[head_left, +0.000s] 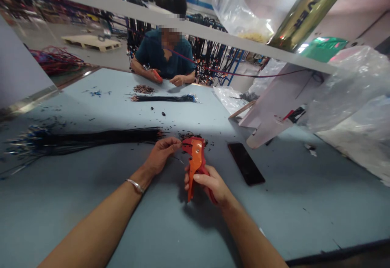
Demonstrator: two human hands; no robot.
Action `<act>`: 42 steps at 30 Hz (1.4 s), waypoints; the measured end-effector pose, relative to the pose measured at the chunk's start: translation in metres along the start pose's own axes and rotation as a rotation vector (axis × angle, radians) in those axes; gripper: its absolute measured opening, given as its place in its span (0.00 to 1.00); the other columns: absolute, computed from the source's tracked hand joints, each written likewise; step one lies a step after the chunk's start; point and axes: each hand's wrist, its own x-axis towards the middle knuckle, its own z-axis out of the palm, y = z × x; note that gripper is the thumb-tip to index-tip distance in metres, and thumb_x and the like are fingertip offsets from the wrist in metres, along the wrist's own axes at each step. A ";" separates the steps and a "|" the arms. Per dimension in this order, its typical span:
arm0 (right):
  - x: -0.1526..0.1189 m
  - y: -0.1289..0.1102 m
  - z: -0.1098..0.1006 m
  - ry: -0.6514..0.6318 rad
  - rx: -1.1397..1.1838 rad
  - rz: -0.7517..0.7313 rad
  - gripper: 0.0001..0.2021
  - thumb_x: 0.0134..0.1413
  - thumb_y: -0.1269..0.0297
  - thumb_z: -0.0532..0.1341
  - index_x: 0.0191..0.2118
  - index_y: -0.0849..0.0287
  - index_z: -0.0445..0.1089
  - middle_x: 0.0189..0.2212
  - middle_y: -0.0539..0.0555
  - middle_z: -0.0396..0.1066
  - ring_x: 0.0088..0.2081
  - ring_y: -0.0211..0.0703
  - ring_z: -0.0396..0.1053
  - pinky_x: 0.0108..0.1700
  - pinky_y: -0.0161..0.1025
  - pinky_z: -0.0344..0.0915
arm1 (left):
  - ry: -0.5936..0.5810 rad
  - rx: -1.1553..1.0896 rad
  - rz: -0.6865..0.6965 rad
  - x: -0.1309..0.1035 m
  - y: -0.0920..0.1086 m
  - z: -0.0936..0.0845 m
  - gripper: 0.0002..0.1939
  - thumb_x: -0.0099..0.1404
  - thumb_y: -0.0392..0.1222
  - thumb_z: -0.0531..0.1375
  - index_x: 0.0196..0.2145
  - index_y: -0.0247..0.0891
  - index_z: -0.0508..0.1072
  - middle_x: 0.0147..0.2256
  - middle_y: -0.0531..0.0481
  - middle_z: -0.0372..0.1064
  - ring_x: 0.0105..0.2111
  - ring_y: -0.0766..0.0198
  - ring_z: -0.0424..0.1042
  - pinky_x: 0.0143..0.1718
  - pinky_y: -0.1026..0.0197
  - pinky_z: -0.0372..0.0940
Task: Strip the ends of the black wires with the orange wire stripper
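My right hand (211, 184) is wrapped round the handles of an orange and red wire stripper (196, 156), its jaws pointing up and left. Thumb and fingers pinched, my left hand (164, 152) holds the end of a thin dark wire right at those jaws. Part of the wire shows below the fingertips; the rest is hard to make out. Left of that hand lies a long bundle of black wires (103, 137), with blue and metallic tips at its left end. Small dark scraps (190, 136) of insulation lie just behind the stripper.
A black phone (246, 163) lies to the right. Across the table a person (166, 55) holds a red tool, near a second wire bundle (164, 98) and a pile of small copper-coloured pieces (144, 89). A slanted white post (271, 101) stands right, beside plastic bags (344, 89).
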 end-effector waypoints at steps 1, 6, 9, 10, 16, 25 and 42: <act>0.000 0.000 0.000 -0.004 0.000 0.004 0.18 0.46 0.59 0.68 0.41 0.64 0.70 0.30 0.55 0.73 0.29 0.43 0.73 0.28 0.37 0.70 | -0.010 -0.002 -0.003 0.000 -0.001 0.000 0.13 0.52 0.47 0.70 0.28 0.35 0.76 0.23 0.54 0.69 0.22 0.70 0.62 0.25 0.66 0.55; 0.000 0.001 0.000 -0.002 -0.006 0.001 0.18 0.47 0.58 0.68 0.41 0.64 0.69 0.30 0.55 0.73 0.29 0.42 0.73 0.29 0.37 0.70 | -0.019 0.004 0.013 0.000 -0.004 -0.002 0.12 0.53 0.47 0.69 0.29 0.36 0.77 0.24 0.54 0.69 0.23 0.69 0.63 0.27 0.65 0.57; 0.000 0.002 -0.001 0.005 -0.020 0.007 0.18 0.47 0.58 0.68 0.41 0.64 0.69 0.30 0.55 0.73 0.29 0.42 0.73 0.30 0.38 0.70 | -0.013 0.015 0.029 0.001 -0.005 -0.003 0.12 0.52 0.47 0.69 0.29 0.36 0.77 0.23 0.55 0.68 0.23 0.69 0.63 0.27 0.65 0.56; 0.000 0.002 -0.001 0.009 -0.024 0.007 0.18 0.47 0.58 0.68 0.41 0.64 0.69 0.30 0.55 0.73 0.29 0.42 0.73 0.30 0.38 0.70 | -0.016 0.019 0.036 0.001 -0.005 -0.003 0.12 0.52 0.47 0.69 0.28 0.36 0.77 0.23 0.55 0.67 0.24 0.69 0.62 0.27 0.65 0.56; 0.001 0.002 -0.001 0.007 -0.041 0.006 0.18 0.45 0.57 0.69 0.39 0.64 0.70 0.29 0.53 0.72 0.28 0.41 0.72 0.30 0.38 0.70 | -0.042 0.037 0.062 0.001 -0.003 -0.001 0.13 0.53 0.48 0.69 0.27 0.35 0.76 0.23 0.55 0.67 0.24 0.70 0.61 0.27 0.65 0.54; 0.001 0.001 -0.001 -0.011 -0.090 -0.005 0.18 0.46 0.56 0.68 0.38 0.64 0.69 0.28 0.53 0.72 0.28 0.41 0.72 0.30 0.38 0.69 | -0.045 0.007 0.081 0.001 -0.001 0.000 0.12 0.51 0.47 0.70 0.27 0.36 0.77 0.24 0.54 0.71 0.25 0.68 0.65 0.29 0.65 0.57; -0.001 0.000 -0.001 0.006 -0.116 -0.024 0.19 0.47 0.54 0.69 0.38 0.64 0.69 0.27 0.53 0.72 0.26 0.41 0.72 0.29 0.37 0.70 | -0.020 -0.003 0.089 -0.001 0.005 0.004 0.13 0.50 0.48 0.71 0.25 0.36 0.77 0.20 0.56 0.64 0.21 0.72 0.56 0.24 0.66 0.52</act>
